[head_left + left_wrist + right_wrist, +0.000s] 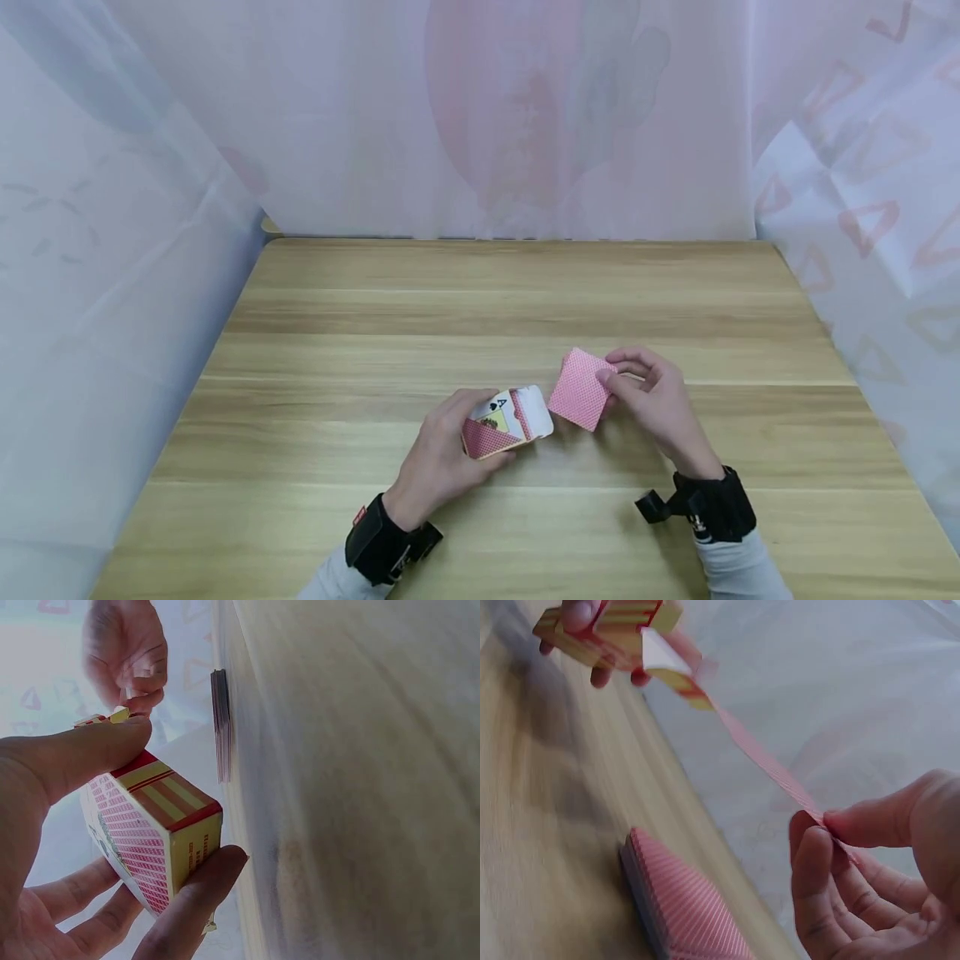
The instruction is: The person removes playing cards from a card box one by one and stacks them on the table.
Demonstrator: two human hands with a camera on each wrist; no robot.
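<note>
Head view: open card box (506,423) in left-hand grip (442,458)

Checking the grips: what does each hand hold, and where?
Left hand grips the card box across its sides. Right hand pinches one card by its end.

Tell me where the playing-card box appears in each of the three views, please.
Head view: the playing-card box is low and centre, held by the left hand, flap open towards the right.
Left wrist view: it fills the lower left, pinched between thumb and fingers.
Right wrist view: it sits at the top left, flap hanging down.
Shared landmark: the wooden table, also seen at and.
</note>
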